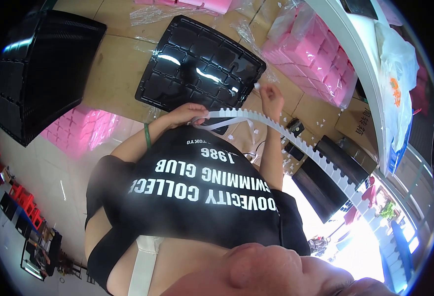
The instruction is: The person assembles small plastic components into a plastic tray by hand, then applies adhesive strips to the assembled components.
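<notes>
My left hand is closed on a long white strip with a notched edge. From there the strip curves away to the right, past my right forearm, and down toward the lower right; a loose end loops below my fingers. My right hand is raised at the right corner of a black plastic tray, thumb and fingertips pinched together. A small white piece shows at those fingertips, its kind too small to make out. The tray has several shallow compartments and lies tilted on the table just beyond both hands.
A tall stack of black trays stands at the left. Pink blocks wrapped in clear plastic sit at the far right, with more pink blocks at lower left. White scraps and a black box lie right of my arm. Brown cardboard covers the table.
</notes>
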